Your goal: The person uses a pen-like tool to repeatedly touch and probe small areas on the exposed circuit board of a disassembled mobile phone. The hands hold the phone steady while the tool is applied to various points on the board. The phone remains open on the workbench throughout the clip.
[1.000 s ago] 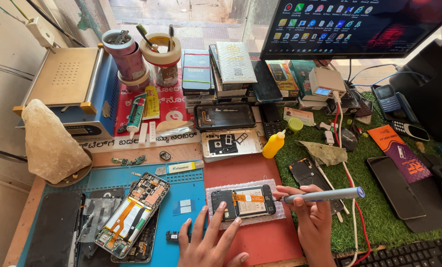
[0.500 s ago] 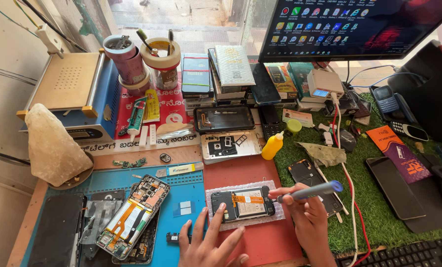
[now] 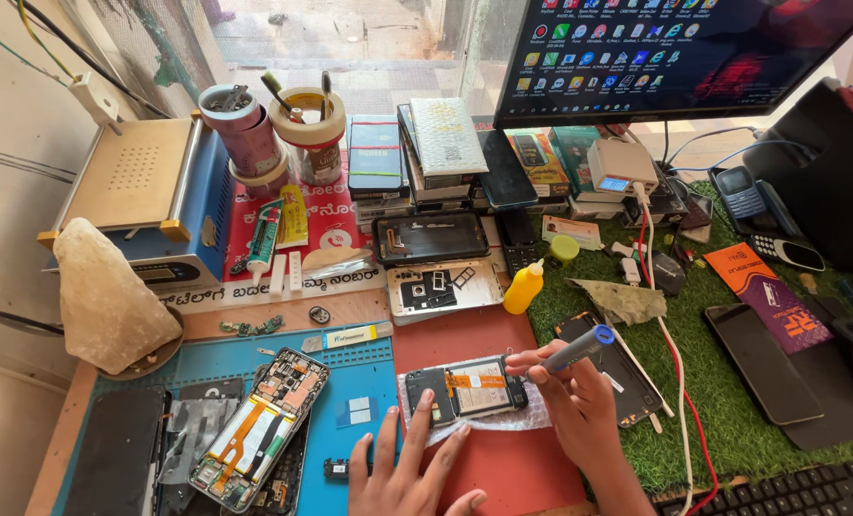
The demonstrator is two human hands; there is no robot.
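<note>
Working an opened phone (image 3: pixel 467 390) near desk front edge: left hand (image 3: pixel 403 468) spread, fingertips steadying it on plastic wrap (image 3: pixel 532 420); right hand (image 3: pixel 579 406) clamped on grey-blue screwdriver (image 3: pixel 579 349). Back already off, innards exposed; reassembly outstanding.

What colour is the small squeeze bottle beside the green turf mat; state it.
Yellow all over, cap included: the squeeze bottle, seen in the head view.

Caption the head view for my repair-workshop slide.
Left hand steadies an opened phone while right hand holds a screwdriver.
</note>
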